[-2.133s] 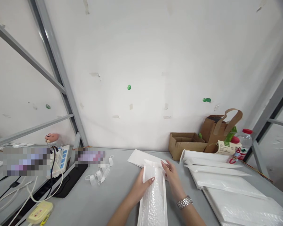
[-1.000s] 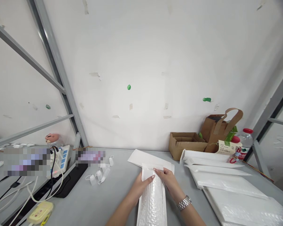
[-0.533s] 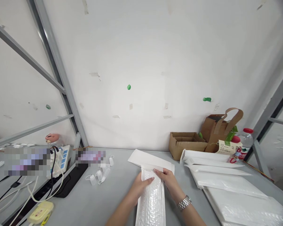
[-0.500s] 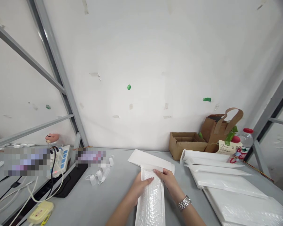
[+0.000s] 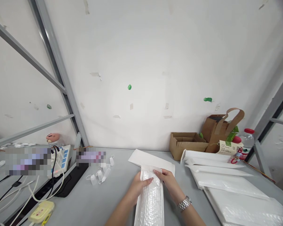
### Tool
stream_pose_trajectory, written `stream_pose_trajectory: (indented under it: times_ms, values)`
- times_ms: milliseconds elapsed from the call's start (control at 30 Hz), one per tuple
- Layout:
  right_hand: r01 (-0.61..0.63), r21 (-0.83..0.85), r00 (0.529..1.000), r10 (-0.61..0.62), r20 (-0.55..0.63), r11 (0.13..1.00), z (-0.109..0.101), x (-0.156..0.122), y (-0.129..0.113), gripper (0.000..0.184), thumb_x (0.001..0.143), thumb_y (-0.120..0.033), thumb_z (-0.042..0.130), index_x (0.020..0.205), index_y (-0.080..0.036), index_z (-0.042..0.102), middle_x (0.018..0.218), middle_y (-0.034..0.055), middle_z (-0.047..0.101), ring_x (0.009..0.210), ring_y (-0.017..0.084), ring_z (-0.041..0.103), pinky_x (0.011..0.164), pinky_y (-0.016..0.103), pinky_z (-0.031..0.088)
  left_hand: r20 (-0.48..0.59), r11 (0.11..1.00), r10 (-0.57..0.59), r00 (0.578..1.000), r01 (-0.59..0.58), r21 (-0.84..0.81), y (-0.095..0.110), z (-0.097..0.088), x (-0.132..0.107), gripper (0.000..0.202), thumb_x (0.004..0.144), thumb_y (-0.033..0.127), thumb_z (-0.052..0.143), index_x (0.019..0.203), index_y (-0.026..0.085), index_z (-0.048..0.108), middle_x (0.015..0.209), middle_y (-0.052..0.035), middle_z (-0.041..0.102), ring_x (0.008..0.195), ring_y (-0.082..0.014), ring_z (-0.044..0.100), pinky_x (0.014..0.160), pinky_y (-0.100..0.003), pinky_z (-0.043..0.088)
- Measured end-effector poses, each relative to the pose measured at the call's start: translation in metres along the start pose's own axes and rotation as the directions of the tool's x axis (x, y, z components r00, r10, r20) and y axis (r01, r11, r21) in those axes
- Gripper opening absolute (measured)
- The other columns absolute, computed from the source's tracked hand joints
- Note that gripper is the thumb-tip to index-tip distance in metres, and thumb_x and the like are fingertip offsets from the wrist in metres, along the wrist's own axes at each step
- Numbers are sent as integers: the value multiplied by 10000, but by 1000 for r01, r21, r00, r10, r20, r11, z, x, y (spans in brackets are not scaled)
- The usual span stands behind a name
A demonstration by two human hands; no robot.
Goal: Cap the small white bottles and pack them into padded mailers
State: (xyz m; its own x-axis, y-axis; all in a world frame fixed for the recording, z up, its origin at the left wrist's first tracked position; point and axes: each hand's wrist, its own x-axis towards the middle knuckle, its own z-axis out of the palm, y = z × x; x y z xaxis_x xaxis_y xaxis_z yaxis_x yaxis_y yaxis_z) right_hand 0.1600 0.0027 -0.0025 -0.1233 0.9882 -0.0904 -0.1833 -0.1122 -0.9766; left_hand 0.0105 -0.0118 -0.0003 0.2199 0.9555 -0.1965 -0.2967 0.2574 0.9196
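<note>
A white bubble mailer (image 5: 151, 201) with a long, narrow shape lies lengthwise in front of me, its bubbly side up. My left hand (image 5: 139, 187) grips its left edge, thumb on top and the other fingers hidden beneath. My right hand (image 5: 169, 182) pinches the upper right edge near the flap, a fingertip lying on the surface; a silver watch is on that wrist. Behind the mailer's upper end lies a flat white envelope-like piece (image 5: 148, 159), partly covered by it.
Overlapping white mailers (image 5: 235, 185) lie on the right. Behind them stand a cardboard box (image 5: 187, 146), a brown paper bag (image 5: 213, 131) and a bottle (image 5: 247, 141). Small plastic caps and tubes (image 5: 99, 174) lie to the left, beside a power strip (image 5: 61, 161) with cables.
The view has shifted very slightly. Both hands keep their hold on the bubble mailer, whose lower end has moved a little to the left.
</note>
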Motion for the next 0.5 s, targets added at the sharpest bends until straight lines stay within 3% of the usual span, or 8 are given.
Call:
stream_pose_trajectory:
  times_ms: [133,267,367,500]
  values:
    - [15,-24,1000,-15,5,1000,0,-1,-1,396,586,-505,724,687,-123,699,659,42,685,647,185,582,644,286,439,-26,1000,-4,1000,4,23,-2,-1,2,562,495,371,812,963,124,623,897,-117,716,857,-279,653,792,-367,475]
    - [46,-50,998,-45,35,998,1,-2,-6,403,600,-502,705,799,-151,728,784,60,715,806,232,609,754,320,453,-17,1000,9,1000,-9,14,-5,-4,5,551,515,387,798,969,121,634,898,-118,719,857,-274,655,781,-352,479]
    - [34,-77,999,-33,16,996,-1,-2,-7,391,607,-461,696,898,-202,730,936,66,714,917,257,598,803,344,450,-45,1000,-5,999,6,24,-7,-6,7,517,534,412,781,941,121,650,891,-121,722,841,-274,658,762,-348,484]
    - [11,-135,1000,-14,-20,991,-5,2,-1,280,603,-335,646,835,-214,747,988,67,708,934,261,593,811,349,445,-119,998,-11,993,18,55,-6,-8,10,515,481,414,801,876,115,659,849,-115,726,793,-264,661,713,-322,484]
